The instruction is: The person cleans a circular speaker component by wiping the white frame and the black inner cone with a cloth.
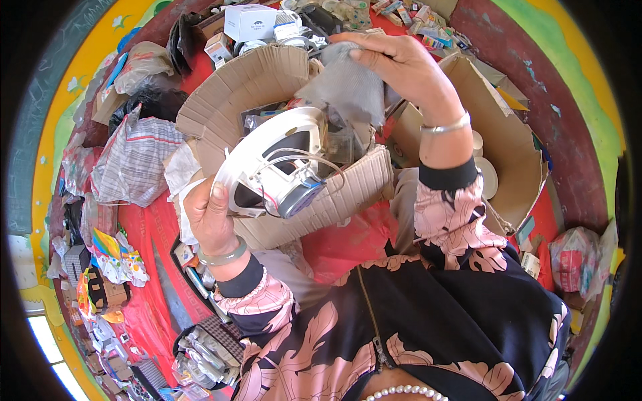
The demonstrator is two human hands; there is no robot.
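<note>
My left hand (209, 217) grips the white rim of a round loudspeaker (257, 145), thumb on the near side. The speaker is tilted, with its dark cone openings, wires and round magnet facing me. Above and to its right, my right hand (399, 63) pinches the top of a grey cloth (348, 83), which hangs down loosely. Both are held over an open cardboard box (244, 77) whose flaps stand out. Inside that box, partly hidden by the speaker and cloth, lie small packaged items.
A second open cardboard box (508, 144) with white round pieces inside stands to the right. Checked bags (130, 160) lie at the left. A white box (249, 23) and small packages crowd the far side. A basket of wrapped items (207, 351) sits near left, on red sheeting (144, 287).
</note>
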